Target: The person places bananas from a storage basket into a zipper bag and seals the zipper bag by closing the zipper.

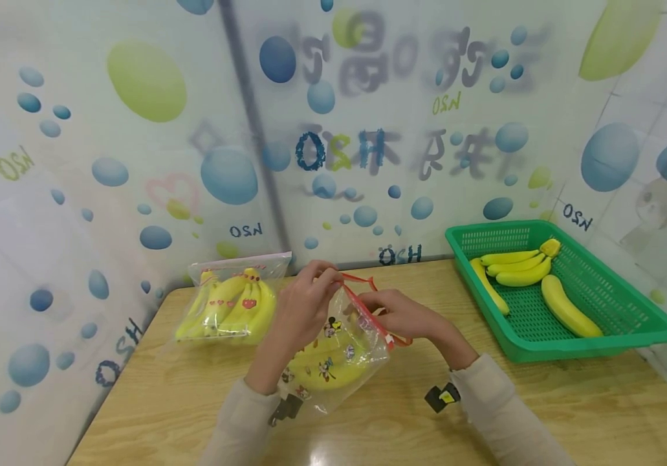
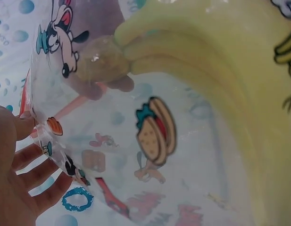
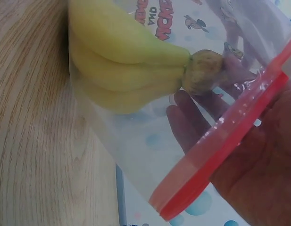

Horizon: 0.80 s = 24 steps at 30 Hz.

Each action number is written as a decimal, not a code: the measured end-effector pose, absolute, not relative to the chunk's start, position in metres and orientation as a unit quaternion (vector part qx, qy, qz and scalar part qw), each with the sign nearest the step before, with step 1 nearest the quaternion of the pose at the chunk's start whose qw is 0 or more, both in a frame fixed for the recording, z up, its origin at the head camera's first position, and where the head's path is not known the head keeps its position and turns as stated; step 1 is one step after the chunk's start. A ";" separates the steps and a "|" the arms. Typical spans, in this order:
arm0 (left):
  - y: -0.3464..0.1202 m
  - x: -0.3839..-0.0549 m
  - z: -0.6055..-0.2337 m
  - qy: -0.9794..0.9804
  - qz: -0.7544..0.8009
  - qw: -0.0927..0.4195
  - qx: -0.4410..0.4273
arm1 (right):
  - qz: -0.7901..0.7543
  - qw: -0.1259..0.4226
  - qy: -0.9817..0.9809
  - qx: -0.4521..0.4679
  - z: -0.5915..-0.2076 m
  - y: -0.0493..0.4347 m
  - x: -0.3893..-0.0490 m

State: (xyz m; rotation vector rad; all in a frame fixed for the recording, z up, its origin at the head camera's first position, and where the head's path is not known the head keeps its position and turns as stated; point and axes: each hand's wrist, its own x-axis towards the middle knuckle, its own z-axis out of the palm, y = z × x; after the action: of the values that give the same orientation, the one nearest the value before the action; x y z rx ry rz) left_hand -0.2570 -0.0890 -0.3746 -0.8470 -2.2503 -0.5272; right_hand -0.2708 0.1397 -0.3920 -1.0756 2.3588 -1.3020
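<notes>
The left hand [image 1: 308,298] pinches the rim of a clear, red-edged bag [image 1: 374,356] between thumb and fingers. The right hand [image 1: 397,314] has its fingers spread and loosely bent inside the bag's mouth, by the stem of a bunch of bananas [image 1: 330,375]; whether they touch it I cannot tell. To the left, another filled bag [image 1: 277,268] stands on the counter [image 1: 193,414]. To the right, a green basket [image 1: 601,346] holds more bananas [image 1: 519,268].

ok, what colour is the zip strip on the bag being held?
Red; the zip strip shows best in the right wrist view.
</notes>
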 end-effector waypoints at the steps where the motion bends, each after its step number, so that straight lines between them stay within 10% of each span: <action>1: -0.089 -0.257 -0.375 -0.862 -0.203 0.333 -0.324 | -0.445 0.122 0.807 -0.368 -0.392 0.140 -0.271; 24: -0.103 -0.257 -0.364 -0.863 -0.169 0.301 -0.369 | -0.442 0.103 0.809 -0.373 -0.394 0.140 -0.272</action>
State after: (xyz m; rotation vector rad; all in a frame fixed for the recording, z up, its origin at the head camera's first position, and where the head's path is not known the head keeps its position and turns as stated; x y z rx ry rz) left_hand -0.2570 -0.1033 -0.3644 -0.9801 -2.2904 -0.4473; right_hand -0.2716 0.1400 -0.3939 -1.1005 2.3883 -1.3030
